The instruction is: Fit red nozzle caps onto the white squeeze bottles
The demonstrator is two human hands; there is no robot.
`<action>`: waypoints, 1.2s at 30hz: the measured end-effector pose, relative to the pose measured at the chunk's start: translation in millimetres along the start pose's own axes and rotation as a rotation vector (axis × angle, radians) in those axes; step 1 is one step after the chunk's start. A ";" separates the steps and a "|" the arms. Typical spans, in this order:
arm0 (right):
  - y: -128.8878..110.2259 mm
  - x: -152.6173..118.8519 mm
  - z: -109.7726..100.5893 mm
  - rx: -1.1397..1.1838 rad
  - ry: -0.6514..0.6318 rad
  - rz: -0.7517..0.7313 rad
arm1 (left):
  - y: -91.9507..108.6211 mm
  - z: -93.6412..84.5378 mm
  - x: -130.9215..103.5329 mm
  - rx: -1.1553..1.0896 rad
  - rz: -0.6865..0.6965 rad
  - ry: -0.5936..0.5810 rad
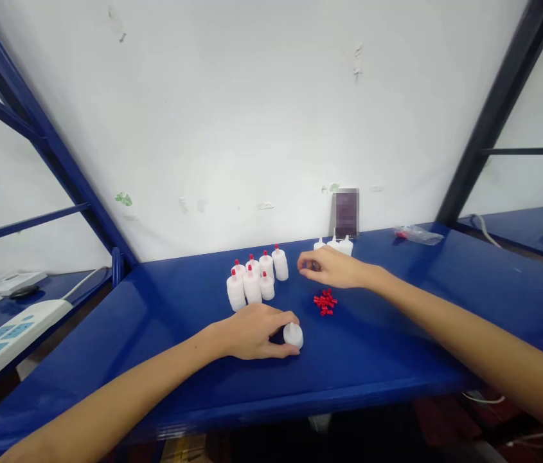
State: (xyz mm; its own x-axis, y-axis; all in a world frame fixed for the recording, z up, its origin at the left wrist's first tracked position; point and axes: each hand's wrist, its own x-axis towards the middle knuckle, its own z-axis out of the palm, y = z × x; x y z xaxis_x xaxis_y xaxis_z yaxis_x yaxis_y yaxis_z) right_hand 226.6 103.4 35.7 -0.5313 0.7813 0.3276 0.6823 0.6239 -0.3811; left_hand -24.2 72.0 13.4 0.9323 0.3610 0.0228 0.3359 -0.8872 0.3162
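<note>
My left hand is closed around a white bottle that stands near the front of the blue table; its pointed white tip has no red cap. Above and behind a small pile of red caps is my right hand, its fingers curled; whether anything is between them is too small to tell. Several white bottles with red caps stand together behind my left hand. White bottles without red caps stand at the back, partly hidden by my right hand.
A dark pixelated object leans on the wall behind the uncapped bottles. A clear plastic bag with something red lies at the back right of the blue table. To the left is a power strip. Metal frames rise at both sides.
</note>
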 end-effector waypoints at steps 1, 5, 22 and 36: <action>7.2 -7.2 -6.0 -0.004 -0.061 0.043 | -1.9 0.4 1.7 0.001 -0.012 -0.003; 26.3 -30.6 -24.3 0.090 -0.295 0.241 | -4.7 5.4 9.6 0.043 -0.070 0.024; 4.3 -32.3 -19.0 0.120 -0.009 0.007 | 3.3 15.0 21.9 0.179 -0.179 0.113; -50.6 -32.8 10.1 0.308 -0.170 -0.239 | -6.2 27.3 23.7 0.272 -0.163 0.178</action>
State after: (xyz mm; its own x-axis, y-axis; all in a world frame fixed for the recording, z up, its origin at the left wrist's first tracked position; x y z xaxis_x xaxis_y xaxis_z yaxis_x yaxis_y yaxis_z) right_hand 204.4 46.4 35.5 -0.7489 0.5906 0.3007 0.3622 0.7447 -0.5605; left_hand -0.6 78.2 -13.9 0.8336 0.5270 0.1654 0.5238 -0.8493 0.0659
